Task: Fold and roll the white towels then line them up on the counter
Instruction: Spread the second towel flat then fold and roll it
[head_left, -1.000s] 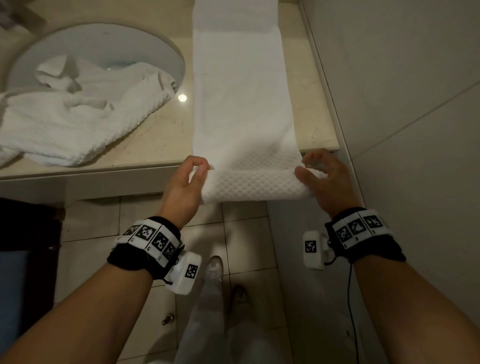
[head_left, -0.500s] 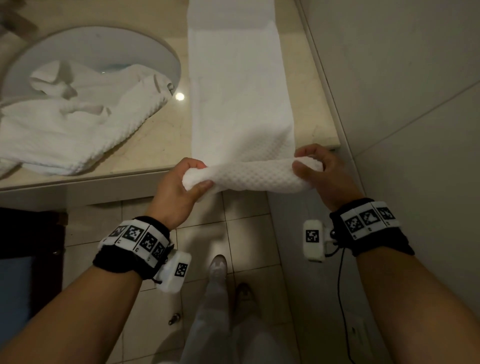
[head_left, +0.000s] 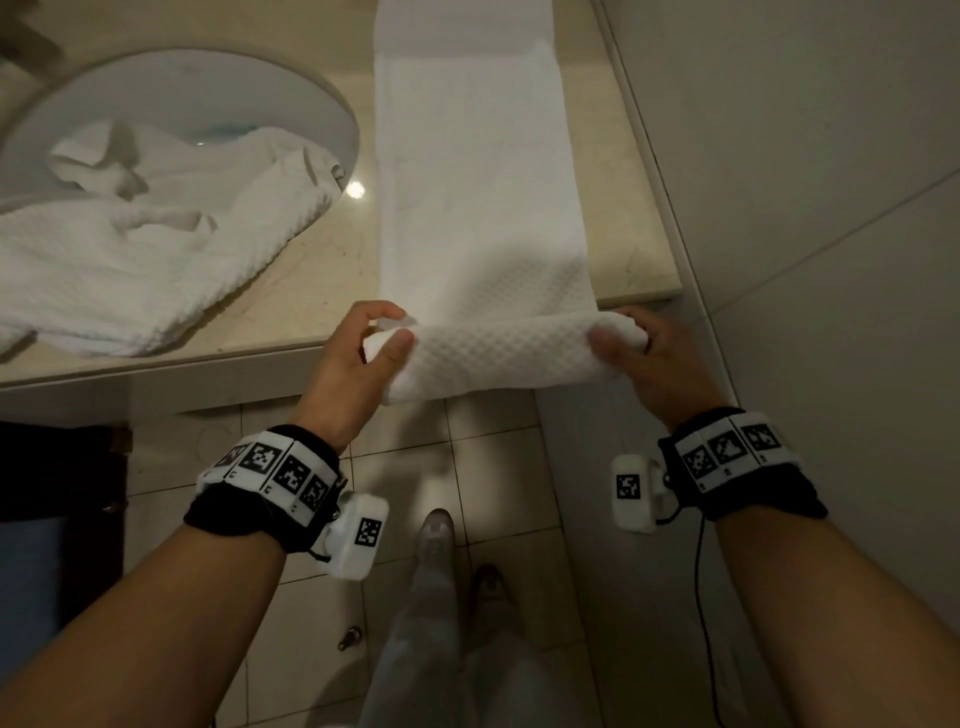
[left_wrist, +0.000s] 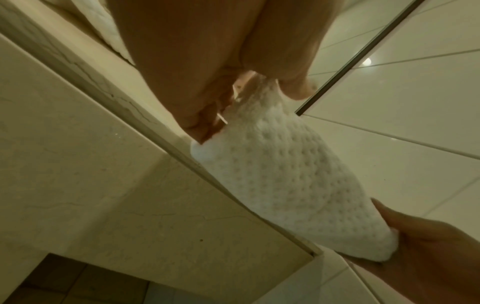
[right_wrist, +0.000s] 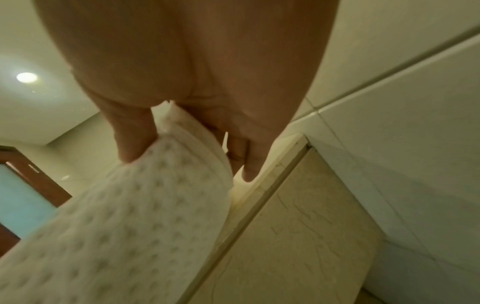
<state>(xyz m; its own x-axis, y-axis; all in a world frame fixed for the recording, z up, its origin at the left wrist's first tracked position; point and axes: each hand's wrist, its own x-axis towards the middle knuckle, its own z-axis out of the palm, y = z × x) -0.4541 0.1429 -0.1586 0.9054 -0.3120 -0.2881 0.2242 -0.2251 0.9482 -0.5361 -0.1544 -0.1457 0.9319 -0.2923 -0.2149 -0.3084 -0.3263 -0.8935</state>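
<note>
A long folded white towel (head_left: 475, 171) lies lengthwise on the beige counter (head_left: 322, 265), running away from me. Its near end is turned into a short roll (head_left: 498, 356) that overhangs the counter's front edge. My left hand (head_left: 376, 345) grips the roll's left end, thumb on top. My right hand (head_left: 621, 345) grips the right end. In the left wrist view the waffle-textured roll (left_wrist: 285, 181) stretches from my left fingers (left_wrist: 207, 115) to the right hand (left_wrist: 426, 246). In the right wrist view the roll (right_wrist: 145, 205) sits between thumb and fingers (right_wrist: 244, 156).
A crumpled white towel (head_left: 130, 249) lies partly in the round sink (head_left: 218, 88) and partly on the counter at left. A tiled wall (head_left: 805, 208) stands close on the right. Below the counter edge are floor tiles and my feet.
Both hands have turned the towel's near end over again, so the roll is thicker. The hands stay at the counter's front edge.
</note>
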